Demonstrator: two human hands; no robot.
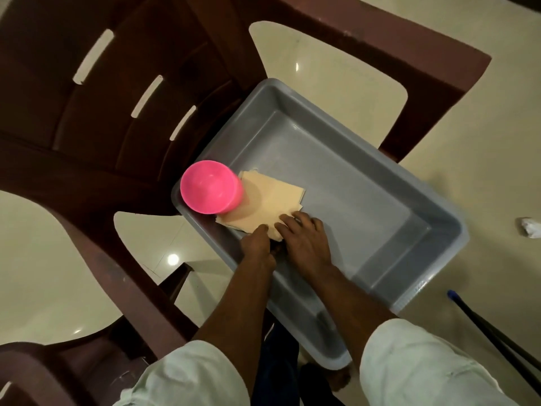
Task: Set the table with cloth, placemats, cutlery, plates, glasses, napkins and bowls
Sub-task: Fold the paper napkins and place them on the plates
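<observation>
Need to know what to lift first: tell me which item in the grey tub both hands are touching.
The beige napkin stack; the pink bowl sits untouched on its far corner.

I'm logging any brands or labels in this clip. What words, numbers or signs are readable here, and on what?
None can be read.
Gray tub: faint pale marks on its near rim, too small and blurred to read.
Pink bowl, beige napkins, brown chair: no lettering shows.
Left hand and right hand hide part of the napkins.

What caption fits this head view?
Both hands, left hand and right hand, on the napkins beside pink bowls in a grey tub.
</observation>
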